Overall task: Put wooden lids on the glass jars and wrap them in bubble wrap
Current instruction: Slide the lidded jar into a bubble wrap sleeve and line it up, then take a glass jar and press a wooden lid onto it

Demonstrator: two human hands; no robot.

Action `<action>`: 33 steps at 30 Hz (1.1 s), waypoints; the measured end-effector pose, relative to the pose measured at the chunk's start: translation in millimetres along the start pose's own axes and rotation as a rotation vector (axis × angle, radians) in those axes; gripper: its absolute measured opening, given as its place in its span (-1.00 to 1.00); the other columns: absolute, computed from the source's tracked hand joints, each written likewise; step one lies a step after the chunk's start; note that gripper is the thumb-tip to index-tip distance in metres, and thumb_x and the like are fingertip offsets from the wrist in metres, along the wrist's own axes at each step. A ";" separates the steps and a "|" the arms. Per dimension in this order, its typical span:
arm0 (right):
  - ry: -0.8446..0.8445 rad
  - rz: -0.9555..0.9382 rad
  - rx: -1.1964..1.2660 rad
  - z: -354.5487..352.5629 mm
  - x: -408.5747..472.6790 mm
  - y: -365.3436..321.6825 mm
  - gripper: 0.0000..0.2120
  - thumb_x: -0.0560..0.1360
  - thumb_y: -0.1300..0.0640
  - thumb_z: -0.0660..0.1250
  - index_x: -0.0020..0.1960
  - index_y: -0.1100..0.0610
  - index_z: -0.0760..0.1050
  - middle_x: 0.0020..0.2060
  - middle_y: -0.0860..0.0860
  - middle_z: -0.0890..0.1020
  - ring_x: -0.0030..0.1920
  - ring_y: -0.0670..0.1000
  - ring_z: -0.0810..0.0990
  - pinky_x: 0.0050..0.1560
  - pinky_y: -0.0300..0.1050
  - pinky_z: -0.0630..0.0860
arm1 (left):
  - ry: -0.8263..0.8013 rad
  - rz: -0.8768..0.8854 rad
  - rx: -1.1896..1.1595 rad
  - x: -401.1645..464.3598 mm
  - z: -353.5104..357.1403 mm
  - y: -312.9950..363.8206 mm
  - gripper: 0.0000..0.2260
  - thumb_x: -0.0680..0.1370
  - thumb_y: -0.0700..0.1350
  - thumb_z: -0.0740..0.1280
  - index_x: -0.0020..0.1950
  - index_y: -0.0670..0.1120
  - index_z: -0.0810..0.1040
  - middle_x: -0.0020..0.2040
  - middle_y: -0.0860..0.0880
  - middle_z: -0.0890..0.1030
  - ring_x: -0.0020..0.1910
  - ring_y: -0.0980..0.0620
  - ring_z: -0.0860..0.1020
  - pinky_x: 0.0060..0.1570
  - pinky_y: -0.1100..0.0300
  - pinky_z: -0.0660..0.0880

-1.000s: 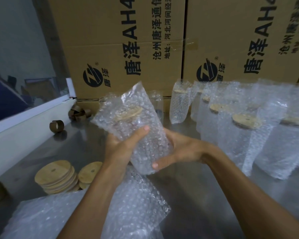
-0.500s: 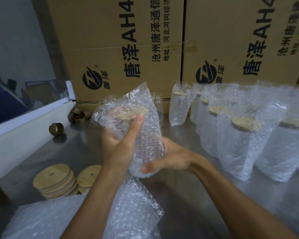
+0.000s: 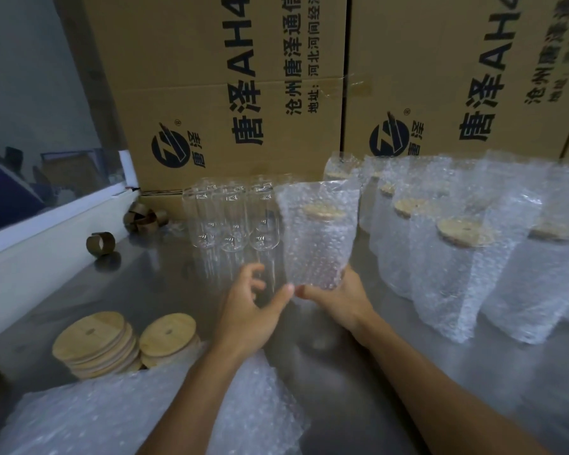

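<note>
On a steel table [image 3: 358,382] before cardboard boxes [image 3: 230,87], right fingers [image 3: 304,292] gripping wrapped jar [image 3: 316,238], left fingers [image 3: 255,277] loosely spread.

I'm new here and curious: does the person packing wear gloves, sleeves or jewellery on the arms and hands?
No. Both the left hand and the right hand are bare, without gloves, rings or a watch. Both forearms are bare too; no sleeve shows.
</note>
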State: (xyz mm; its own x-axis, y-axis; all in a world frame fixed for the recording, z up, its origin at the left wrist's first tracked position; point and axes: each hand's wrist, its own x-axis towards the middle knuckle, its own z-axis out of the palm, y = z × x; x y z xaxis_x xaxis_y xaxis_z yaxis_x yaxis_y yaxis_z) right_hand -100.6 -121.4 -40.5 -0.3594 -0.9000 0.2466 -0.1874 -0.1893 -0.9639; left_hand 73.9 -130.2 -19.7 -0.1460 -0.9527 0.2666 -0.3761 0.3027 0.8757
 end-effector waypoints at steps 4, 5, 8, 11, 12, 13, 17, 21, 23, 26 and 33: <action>0.245 -0.032 -0.184 -8.9 20.0 19.5 -0.35 0.18 0.05 0.68 0.19 0.00 0.49 0.05 -0.03 0.65 0.03 -0.09 0.66 0.06 -0.13 0.61 | -0.188 -0.048 0.384 -3.1 8.9 -20.1 -0.67 0.43 0.23 0.46 0.09 0.23 0.43 0.10 0.12 0.55 0.21 0.03 0.52 0.31 -0.02 0.40; 0.293 -0.026 -0.198 -10.1 27.2 24.0 -0.34 0.14 0.00 0.66 0.18 0.01 0.50 0.03 -0.03 0.66 0.01 -0.05 0.66 0.02 -0.07 0.62 | -0.205 -0.038 0.467 -3.3 9.5 -21.6 -0.67 0.42 0.27 0.43 0.09 0.23 0.45 0.12 0.15 0.54 0.24 0.05 0.50 0.34 -0.07 0.36; 0.391 -0.036 -0.235 -13.1 53.1 34.2 -0.44 0.13 -0.06 0.65 0.03 -0.08 0.46 -0.05 -0.12 0.64 -0.05 -0.03 0.65 -0.09 -0.11 0.62 | -0.202 -0.018 0.531 -2.6 8.9 -23.3 -0.67 0.44 0.30 0.39 0.12 0.21 0.49 0.07 0.22 0.49 0.25 0.07 0.44 0.30 -0.02 0.31; 0.419 -0.016 -0.320 -17.6 84.6 45.9 -0.30 0.22 -0.07 0.66 0.23 0.01 0.41 0.16 0.04 0.61 0.18 0.13 0.61 0.18 0.13 0.59 | -0.190 0.005 0.530 -2.1 8.3 -24.6 -0.73 0.46 0.29 0.37 0.07 0.22 0.49 0.01 0.26 0.45 0.21 0.10 0.42 0.21 0.04 0.27; 0.423 0.000 -0.354 -20.0 95.2 50.5 -0.22 0.25 -0.09 0.65 0.33 0.06 0.36 0.23 0.08 0.57 0.25 0.15 0.57 0.26 0.14 0.55 | -0.178 0.012 0.528 -1.8 8.4 -25.3 -0.75 0.46 0.29 0.37 0.04 0.22 0.49 0.00 0.26 0.45 0.20 0.11 0.42 0.19 0.06 0.27; 0.425 0.017 -0.371 -22.6 105.8 55.4 -0.17 0.27 -0.10 0.64 0.38 0.09 0.32 0.27 0.09 0.54 0.29 0.16 0.53 0.30 0.09 0.51 | -0.165 0.016 0.525 -1.5 8.7 -26.1 -0.77 0.47 0.29 0.37 0.00 0.23 0.48 -0.01 0.26 0.46 0.19 0.12 0.42 0.18 0.08 0.27; 0.459 0.047 -0.354 -28.1 140.8 67.2 -0.21 0.28 -0.09 0.64 0.32 0.09 0.29 0.07 -0.04 0.42 0.22 0.13 0.53 0.11 -0.12 0.41 | -0.122 0.023 0.532 -0.7 9.8 -29.2 -0.79 0.46 0.31 0.36 -0.10 0.25 0.43 -0.09 0.30 0.43 0.13 0.17 0.39 0.06 0.14 0.21; 0.499 0.070 -0.367 -26.9 160.8 74.1 -0.24 0.30 -0.16 0.61 0.31 -0.01 0.25 0.03 -0.12 0.38 0.18 0.12 0.55 0.01 -0.07 0.41 | -0.109 0.028 0.532 -0.5 11.5 -31.9 -0.79 0.45 0.32 0.35 -0.15 0.27 0.40 -0.12 0.31 0.41 0.00 0.22 0.30 0.03 0.14 0.17; 0.503 0.066 -0.390 -26.6 166.2 77.0 -0.25 0.31 -0.20 0.58 0.28 -0.05 0.20 0.02 -0.12 0.37 0.18 0.13 0.55 0.00 -0.04 0.41 | -0.104 0.030 0.527 -0.4 12.0 -32.5 -0.79 0.45 0.32 0.35 -0.17 0.27 0.39 -0.12 0.32 0.41 -0.02 0.23 0.27 0.02 0.15 0.17; 0.491 0.075 -0.422 -27.2 170.0 80.2 -0.26 0.34 -0.21 0.55 0.30 -0.04 0.18 0.09 -0.05 0.42 0.23 0.17 0.53 0.08 0.05 0.45 | -0.097 0.032 0.519 -0.5 11.8 -32.2 -0.79 0.45 0.31 0.36 -0.18 0.26 0.39 -0.12 0.31 0.42 -0.02 0.23 0.27 0.02 0.15 0.17; 0.451 0.097 -0.417 -24.9 147.8 63.7 -0.05 0.36 -0.17 0.58 0.52 0.16 0.15 0.39 0.15 0.42 0.40 0.23 0.43 0.39 0.19 0.42 | -0.104 0.024 0.484 -1.4 10.1 -28.3 -0.80 0.47 0.29 0.36 -0.14 0.23 0.43 -0.10 0.30 0.44 0.01 0.23 0.29 0.02 0.16 0.15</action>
State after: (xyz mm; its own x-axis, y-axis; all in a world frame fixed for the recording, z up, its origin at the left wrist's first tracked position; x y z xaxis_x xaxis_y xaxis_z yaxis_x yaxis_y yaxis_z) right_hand -188.3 -256.7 -62.9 -0.7264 -0.6335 0.2664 -0.4435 0.1360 -0.8859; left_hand 75.5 -137.2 -48.9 -0.2410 -0.9450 0.2212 -0.7498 0.3260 0.5757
